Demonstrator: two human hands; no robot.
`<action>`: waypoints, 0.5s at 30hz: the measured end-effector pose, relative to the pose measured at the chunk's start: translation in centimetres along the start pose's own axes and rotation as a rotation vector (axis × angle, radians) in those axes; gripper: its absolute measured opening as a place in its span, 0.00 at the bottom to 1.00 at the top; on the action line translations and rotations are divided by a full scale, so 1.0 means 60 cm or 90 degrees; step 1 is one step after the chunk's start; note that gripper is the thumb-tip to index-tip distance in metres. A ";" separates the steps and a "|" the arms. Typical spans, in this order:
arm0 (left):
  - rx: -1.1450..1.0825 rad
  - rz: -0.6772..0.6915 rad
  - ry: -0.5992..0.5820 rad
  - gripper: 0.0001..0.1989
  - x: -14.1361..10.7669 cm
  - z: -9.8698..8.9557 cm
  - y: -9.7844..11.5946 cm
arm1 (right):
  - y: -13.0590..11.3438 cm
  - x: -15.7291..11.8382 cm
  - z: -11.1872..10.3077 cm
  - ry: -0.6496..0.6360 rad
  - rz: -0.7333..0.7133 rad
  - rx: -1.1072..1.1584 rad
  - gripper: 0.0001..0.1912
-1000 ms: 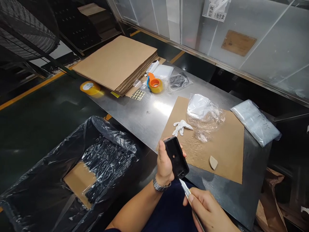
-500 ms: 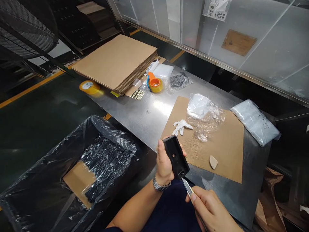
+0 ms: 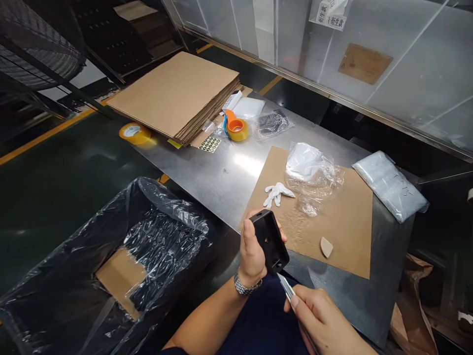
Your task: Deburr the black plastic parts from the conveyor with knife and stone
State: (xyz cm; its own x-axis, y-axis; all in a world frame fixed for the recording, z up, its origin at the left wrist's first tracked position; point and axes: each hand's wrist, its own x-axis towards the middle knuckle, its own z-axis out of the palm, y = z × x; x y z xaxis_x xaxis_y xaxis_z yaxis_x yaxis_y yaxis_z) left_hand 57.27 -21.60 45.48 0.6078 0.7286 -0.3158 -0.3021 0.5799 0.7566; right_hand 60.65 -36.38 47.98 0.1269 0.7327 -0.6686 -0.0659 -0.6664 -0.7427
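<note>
Left fingers (image 3: 250, 240) are gripping a black case (image 3: 274, 249) while right fingers (image 3: 303, 306) are holding a utility knife (image 3: 286, 286) at its near end.

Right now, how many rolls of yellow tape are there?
2: one roll beside the near-left edge of the cardboard stack, the other roll in an orange dispenser on the metal table. More could be hidden.

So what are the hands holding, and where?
The left hand grips the black case by its long sides; the right hand holds the knife by its handle.
</note>
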 end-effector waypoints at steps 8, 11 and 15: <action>-0.026 0.019 0.043 0.21 0.002 0.006 0.001 | -0.003 0.005 0.003 -0.025 0.016 0.082 0.20; -0.054 0.034 0.079 0.21 0.003 0.009 0.004 | -0.006 0.002 -0.001 -0.008 -0.020 0.018 0.18; -0.101 0.057 0.126 0.22 0.006 0.011 0.008 | -0.003 -0.006 0.000 0.232 -0.227 -0.337 0.16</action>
State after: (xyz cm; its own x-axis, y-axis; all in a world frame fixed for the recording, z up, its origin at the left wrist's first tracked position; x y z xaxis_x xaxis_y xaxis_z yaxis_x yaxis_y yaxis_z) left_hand 57.83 -21.33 46.09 0.4232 0.8276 -0.3688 -0.4697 0.5485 0.6918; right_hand 60.63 -36.52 48.35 0.3783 0.8864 -0.2666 0.5155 -0.4410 -0.7347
